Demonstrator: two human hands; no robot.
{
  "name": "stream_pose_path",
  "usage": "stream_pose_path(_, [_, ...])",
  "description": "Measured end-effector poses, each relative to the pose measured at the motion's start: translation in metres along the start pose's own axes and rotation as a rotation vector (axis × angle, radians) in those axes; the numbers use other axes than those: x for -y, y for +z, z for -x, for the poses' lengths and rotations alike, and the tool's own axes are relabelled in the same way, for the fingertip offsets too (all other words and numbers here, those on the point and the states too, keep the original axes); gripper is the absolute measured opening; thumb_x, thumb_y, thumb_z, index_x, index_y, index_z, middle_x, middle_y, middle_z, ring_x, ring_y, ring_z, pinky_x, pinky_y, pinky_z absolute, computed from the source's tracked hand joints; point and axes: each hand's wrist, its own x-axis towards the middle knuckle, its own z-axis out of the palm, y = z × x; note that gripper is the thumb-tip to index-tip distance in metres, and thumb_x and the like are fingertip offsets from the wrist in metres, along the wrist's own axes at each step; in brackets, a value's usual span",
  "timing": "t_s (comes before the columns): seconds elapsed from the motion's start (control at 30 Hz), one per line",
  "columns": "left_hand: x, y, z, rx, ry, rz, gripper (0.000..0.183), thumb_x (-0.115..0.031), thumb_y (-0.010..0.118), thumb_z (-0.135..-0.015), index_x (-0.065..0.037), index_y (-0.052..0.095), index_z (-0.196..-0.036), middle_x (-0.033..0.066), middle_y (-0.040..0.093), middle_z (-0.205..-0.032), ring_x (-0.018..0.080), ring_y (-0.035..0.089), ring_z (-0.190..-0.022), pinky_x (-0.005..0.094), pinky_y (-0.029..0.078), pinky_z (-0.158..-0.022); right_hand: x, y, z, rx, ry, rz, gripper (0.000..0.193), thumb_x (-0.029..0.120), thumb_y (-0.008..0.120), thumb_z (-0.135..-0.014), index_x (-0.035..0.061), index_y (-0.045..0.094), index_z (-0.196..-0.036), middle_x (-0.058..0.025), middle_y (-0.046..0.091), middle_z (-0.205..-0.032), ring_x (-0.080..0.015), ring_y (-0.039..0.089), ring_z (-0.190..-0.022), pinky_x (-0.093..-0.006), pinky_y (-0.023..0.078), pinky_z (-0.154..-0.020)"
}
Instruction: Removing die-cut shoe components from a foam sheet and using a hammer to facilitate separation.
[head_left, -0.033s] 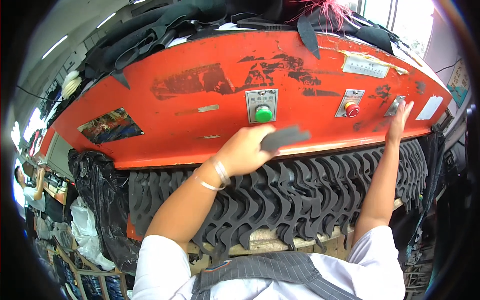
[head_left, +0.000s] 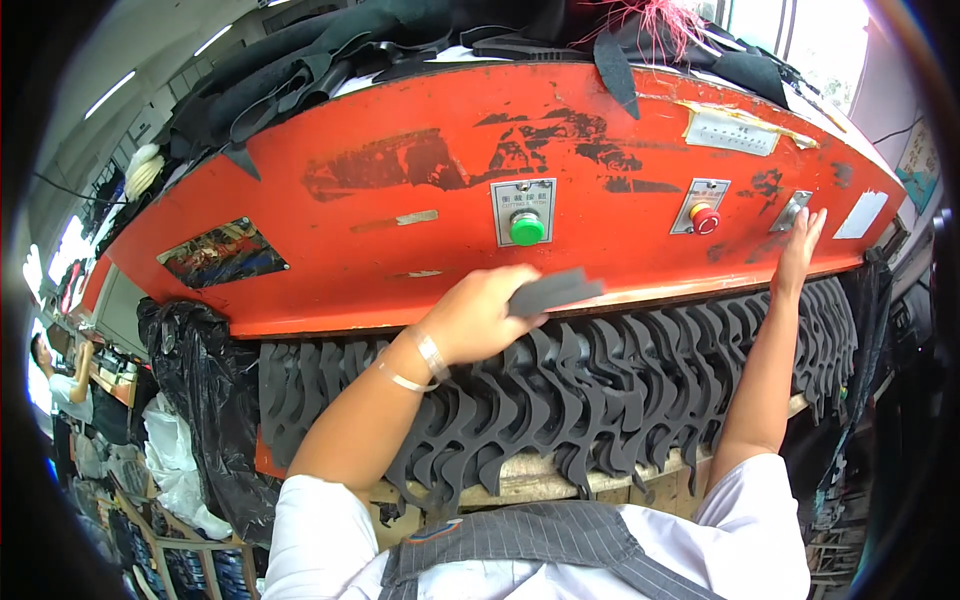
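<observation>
1. Head view: a worn orange machine head (head_left: 420,190) spans a workshop, above a worktop (head_left: 540,480) covered with cut dark foam sheet (head_left: 600,390).
2. The left hand (head_left: 480,315) pinches a dark foam piece (head_left: 555,292) just under the orange edge.
3. The right hand (head_left: 800,245), fingers spread flat, presses beside a metal switch plate (head_left: 790,212).

left hand (head_left: 480,315) fingers hidden behind dark foam piece (head_left: 555,292), labels on orange machine head (head_left: 400,200) too small to tell

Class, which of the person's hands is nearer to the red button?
Right. The right hand rests just right of the red button; the left hand, holding a dark strip, is well left and lower.
</observation>
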Motion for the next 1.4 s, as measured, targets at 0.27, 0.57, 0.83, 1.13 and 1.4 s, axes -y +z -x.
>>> stream_pose_path(0.27, [0.021, 0.021, 0.138, 0.228, -0.293, -0.578, 0.061, -0.027, 0.071, -0.076, -0.004, 0.049, -0.129, 0.0149, 0.054, -0.119, 0.0322, 0.049, -0.115, 0.0441, 0.037, -0.100, 0.052, -0.014, 0.135, 0.387, 0.137, -0.013, 0.058, 0.014, 0.065, -0.086, 0.0038, 0.042, -0.139, -0.0093, 0.053, -0.127, -0.0158, 0.052, -0.110, -0.0291, 0.043, -0.090])
stream_pose_path(0.57, [-0.052, -0.037, 0.215, -0.227, -0.414, -0.246, 0.025, -0.028, 0.067, -0.083, -0.004, 0.062, -0.088, 0.0115, 0.061, -0.081, 0.0315, 0.058, -0.078, 0.0411, 0.046, -0.071, 0.194, 0.001, 0.279, 1.075, -0.364, 0.103, 0.046, 0.024, 0.077, -0.073, 0.0030, 0.061, -0.111, -0.0133, 0.061, -0.102, -0.0307, 0.057, -0.094, -0.0397, 0.045, -0.083])
stream_pose_path(0.83, [-0.019, 0.001, 0.356, -0.180, -0.559, -0.299, 0.038, -0.030, 0.066, -0.083, -0.002, 0.057, -0.108, 0.0162, 0.062, -0.104, 0.0373, 0.057, -0.098, 0.0429, 0.047, -0.087, 0.212, -0.009, 0.399, 1.541, -0.323, 0.704, 0.054, 0.040, 0.077, -0.071, 0.0030, 0.059, -0.106, -0.0120, 0.058, -0.102, -0.0300, 0.056, -0.100, -0.0401, 0.047, -0.083])
stream_pose_path(1.13, [0.023, 0.043, 0.377, -0.167, -0.489, -0.554, 0.030, -0.032, 0.057, -0.088, -0.004, 0.056, -0.097, 0.0149, 0.057, -0.103, 0.0372, 0.051, -0.098, 0.0481, 0.042, -0.084, 0.195, -0.015, 0.477, 1.247, -0.383, 0.932, 0.052, 0.036, 0.083, -0.058, 0.0053, 0.058, -0.092, -0.0097, 0.055, -0.095, -0.0288, 0.053, -0.100, -0.0407, 0.043, -0.083])
stream_pose_path(1.4, [0.021, 0.037, 0.374, -0.113, -0.701, -0.452, 0.039, -0.042, 0.055, -0.086, -0.007, 0.062, -0.101, 0.0120, 0.060, -0.110, 0.0323, 0.053, -0.106, 0.0446, 0.038, -0.094, 0.189, -0.009, 0.484, 1.280, -0.346, 1.008, 0.054, 0.040, 0.083, -0.060, 0.0047, 0.061, -0.094, -0.0101, 0.057, -0.099, -0.0281, 0.054, -0.103, -0.0405, 0.042, -0.088])
